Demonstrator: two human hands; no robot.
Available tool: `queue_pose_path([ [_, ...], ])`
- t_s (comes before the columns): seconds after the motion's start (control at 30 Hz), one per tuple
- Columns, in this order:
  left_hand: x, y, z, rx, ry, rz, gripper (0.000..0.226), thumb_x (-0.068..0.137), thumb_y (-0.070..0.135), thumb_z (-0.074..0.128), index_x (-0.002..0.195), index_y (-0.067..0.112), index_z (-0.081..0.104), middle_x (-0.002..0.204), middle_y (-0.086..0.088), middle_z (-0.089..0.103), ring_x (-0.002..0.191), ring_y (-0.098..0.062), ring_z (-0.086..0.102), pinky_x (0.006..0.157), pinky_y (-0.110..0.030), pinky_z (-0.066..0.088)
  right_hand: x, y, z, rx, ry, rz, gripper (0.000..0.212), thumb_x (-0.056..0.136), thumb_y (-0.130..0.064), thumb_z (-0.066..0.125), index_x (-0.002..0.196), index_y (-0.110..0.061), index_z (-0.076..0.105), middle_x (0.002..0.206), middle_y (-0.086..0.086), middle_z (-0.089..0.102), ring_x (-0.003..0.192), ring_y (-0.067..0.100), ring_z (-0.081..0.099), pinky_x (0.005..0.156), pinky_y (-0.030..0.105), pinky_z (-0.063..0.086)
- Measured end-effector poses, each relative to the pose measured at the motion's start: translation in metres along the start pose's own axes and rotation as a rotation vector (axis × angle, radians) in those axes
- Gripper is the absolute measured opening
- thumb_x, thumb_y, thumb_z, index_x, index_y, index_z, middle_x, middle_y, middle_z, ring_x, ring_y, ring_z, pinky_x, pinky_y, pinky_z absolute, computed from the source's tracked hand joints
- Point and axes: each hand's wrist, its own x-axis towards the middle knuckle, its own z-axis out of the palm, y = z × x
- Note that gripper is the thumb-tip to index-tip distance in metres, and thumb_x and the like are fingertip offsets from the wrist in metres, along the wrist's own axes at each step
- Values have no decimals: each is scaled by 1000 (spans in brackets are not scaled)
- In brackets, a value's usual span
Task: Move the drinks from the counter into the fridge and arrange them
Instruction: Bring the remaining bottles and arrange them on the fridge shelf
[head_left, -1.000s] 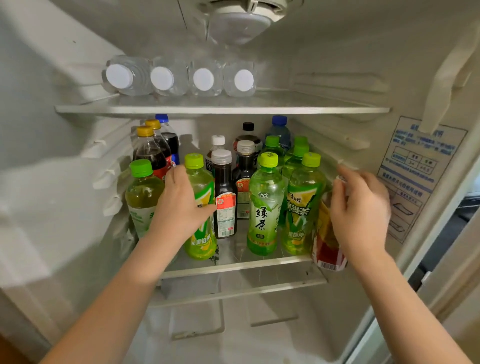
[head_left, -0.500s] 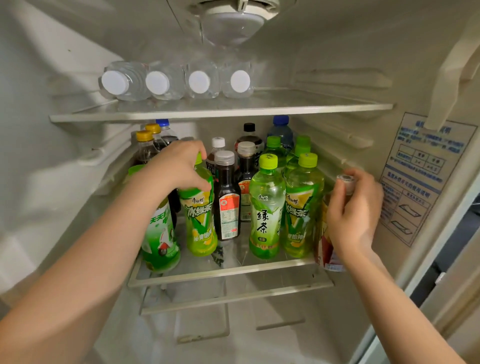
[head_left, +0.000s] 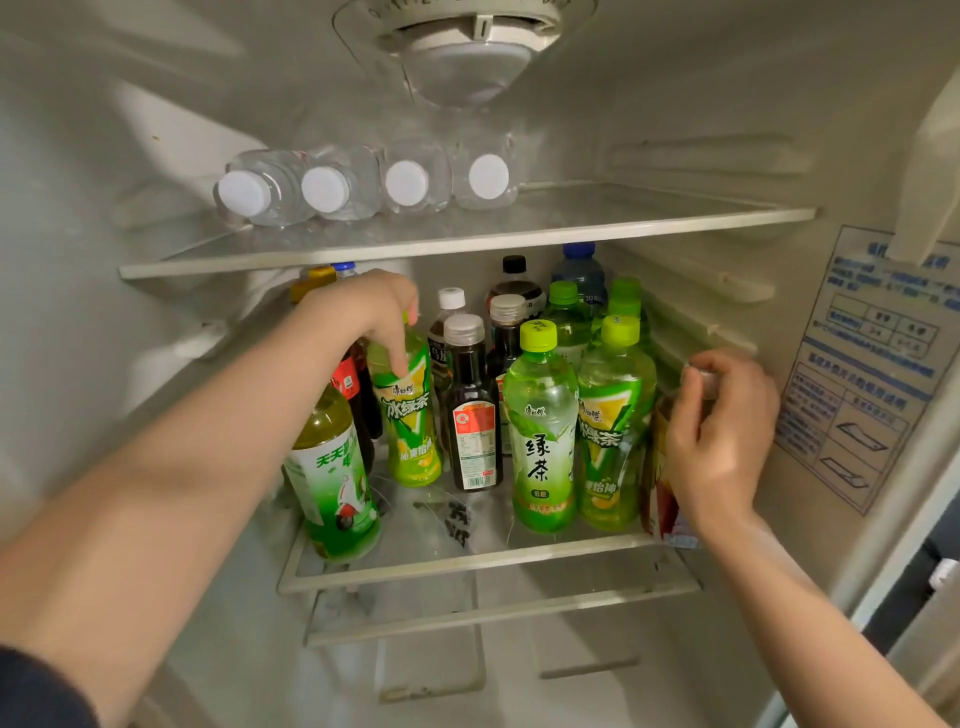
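Observation:
Inside the open fridge, the middle glass shelf (head_left: 467, 561) carries several drink bottles. My left hand (head_left: 369, 312) grips the top of a green iced-tea bottle (head_left: 410, 415), covering its cap. My right hand (head_left: 719, 436) holds a red-and-yellow labelled bottle (head_left: 657, 483) by its neck at the shelf's right end, hiding most of it. Between them stand a dark brown bottle (head_left: 470, 415) and two green tea bottles (head_left: 543, 431), (head_left: 613, 415). A larger green bottle (head_left: 332, 478) stands at the front left, partly behind my forearm.
Several clear water bottles (head_left: 363, 182) lie on their sides on the upper shelf (head_left: 623, 218). More capped bottles (head_left: 514, 291) crowd the back of the middle shelf. A label sheet (head_left: 872, 364) is on the right wall. A lower rail (head_left: 498, 608) sits beneath the shelf.
My left hand rose from the iced-tea bottle's body to its top, exposing the label. The bottle in my right hand moved inward over the shelf's right end. The view moved closer.

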Motion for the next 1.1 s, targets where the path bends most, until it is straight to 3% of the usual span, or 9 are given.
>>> queue_pose_path([
  [0.1, 9, 2, -3, -13, 52, 37, 73, 55, 20, 91, 119, 13, 58, 92, -1, 51, 86, -21, 54, 56, -26, 40, 1, -1, 8, 10, 24, 18, 10, 89, -6, 50, 93, -2, 57, 85, 16, 60, 81, 23, 46, 77, 32, 31],
  [0.23, 27, -4, 2, -95, 84, 6, 75, 57, 15, 89, 122, 12, 54, 111, -8, 55, 95, -25, 54, 74, -30, 47, 6, 2, 18, 21, -1, 37, 8, 89, -8, 49, 91, -6, 57, 85, 11, 59, 80, 25, 49, 75, 27, 28],
  [0.4, 53, -16, 10, -129, 105, -38, 77, 63, 11, 86, 129, 14, 47, 125, -11, 51, 107, -29, 52, 86, -36, 48, 9, 6, 23, 3, -24, 10, 9, 90, -8, 48, 92, -5, 57, 83, 10, 59, 77, 26, 51, 75, 26, 28],
  [0.57, 80, -15, 14, -100, 131, -42, 72, 72, 3, 75, 135, 14, 42, 129, -13, 47, 101, -28, 49, 79, -34, 45, 10, 6, 22, -4, -44, 2, 11, 90, -8, 48, 93, -3, 57, 85, 12, 59, 78, 29, 53, 74, 30, 30],
  [0.7, 99, -15, 19, -44, 169, -25, 62, 82, -1, 56, 139, 15, 39, 136, -15, 43, 116, -32, 47, 85, -35, 42, 10, 6, 22, -13, -50, -13, 11, 90, -7, 49, 94, -1, 57, 86, 14, 60, 78, 31, 53, 75, 30, 30],
  [0.83, 108, -16, 18, 38, 181, -31, 53, 83, 3, 56, 133, 10, 41, 130, -17, 46, 114, -35, 50, 93, -42, 47, 9, 8, 22, -20, -37, -27, 11, 90, -7, 49, 95, -1, 57, 87, 15, 60, 79, 29, 52, 75, 25, 26],
  [0.97, 112, -16, 19, 58, 195, -47, 48, 82, 0, 54, 128, 8, 42, 123, -20, 49, 95, -32, 49, 82, -43, 47, 8, 10, 24, -11, -25, -42, 11, 90, -6, 49, 96, -1, 57, 90, 16, 60, 82, 25, 49, 78, 27, 28],
  [1.1, 117, -19, 23, 84, 225, -65, 49, 84, 1, 53, 131, 8, 41, 126, -21, 48, 108, -38, 53, 88, -45, 49, 8, 10, 24, -11, -13, -45, 12, 90, -6, 48, 96, 0, 57, 92, 17, 60, 84, 26, 50, 78, 30, 30],
])
